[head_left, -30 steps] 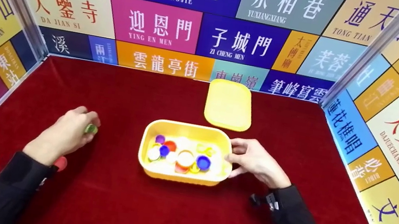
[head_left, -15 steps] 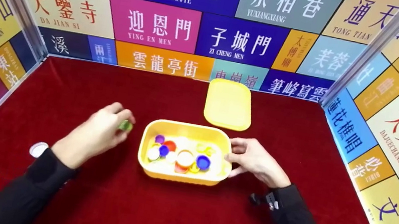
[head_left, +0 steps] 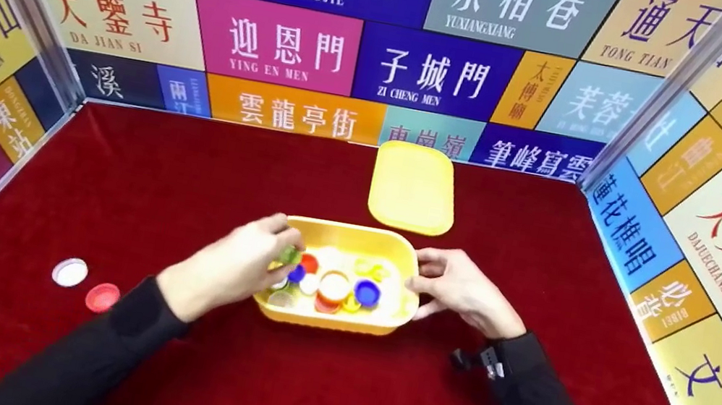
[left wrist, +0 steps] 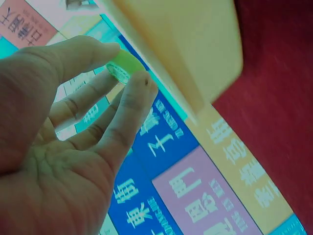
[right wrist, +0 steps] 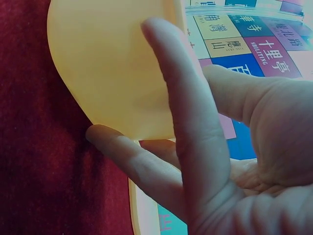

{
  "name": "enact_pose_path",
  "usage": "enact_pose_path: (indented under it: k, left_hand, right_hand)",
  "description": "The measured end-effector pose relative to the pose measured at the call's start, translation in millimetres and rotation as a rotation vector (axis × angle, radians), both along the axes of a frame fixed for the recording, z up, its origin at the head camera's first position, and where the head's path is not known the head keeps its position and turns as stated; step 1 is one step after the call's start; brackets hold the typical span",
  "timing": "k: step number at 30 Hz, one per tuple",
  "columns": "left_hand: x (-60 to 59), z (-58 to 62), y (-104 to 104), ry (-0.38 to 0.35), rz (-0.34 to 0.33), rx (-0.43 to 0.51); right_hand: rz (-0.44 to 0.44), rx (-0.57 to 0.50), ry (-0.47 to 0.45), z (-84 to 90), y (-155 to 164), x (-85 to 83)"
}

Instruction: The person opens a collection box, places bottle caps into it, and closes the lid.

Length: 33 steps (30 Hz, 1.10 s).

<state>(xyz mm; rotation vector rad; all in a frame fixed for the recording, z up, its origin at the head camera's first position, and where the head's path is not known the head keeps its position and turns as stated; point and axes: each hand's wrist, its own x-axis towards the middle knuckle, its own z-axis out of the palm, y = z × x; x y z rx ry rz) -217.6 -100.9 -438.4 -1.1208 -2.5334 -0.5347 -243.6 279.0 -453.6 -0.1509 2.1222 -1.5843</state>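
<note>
Green cap (left wrist: 123, 67) in left hand (head_left: 231, 267) (half hidden)

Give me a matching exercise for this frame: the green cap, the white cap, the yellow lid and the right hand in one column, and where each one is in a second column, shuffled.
Things:
1. green cap
2. white cap
3. yellow lid
4. right hand

Places:
A. lying on the red cloth behind the yellow box
B. pinched in the left hand over the box's left part
C. against the box's right end
D. on the cloth at the left, beside a red cap

Pairs: 1-B, 2-D, 3-A, 4-C
</note>
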Motion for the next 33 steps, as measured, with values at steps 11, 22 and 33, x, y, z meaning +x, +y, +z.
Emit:
enact_pose_path:
  k: [11, 22, 33]
  left_hand:
    - [1.8, -7.0, 17, -0.008, -0.045, -0.057]
    - [5.8, -5.1, 13, -0.019, -0.001, -0.077]
    - [4.5, -3.7, -5, -0.021, 0.028, -0.036]
  right_hand:
    - [0.008, 0.002, 0.006, -1.3, 0, -0.6]
    - [0.003, -0.008, -0.002, -0.6, 0, 0.3]
    - [0.002, -0.004, 0.003, -0.3, -1, 0.6]
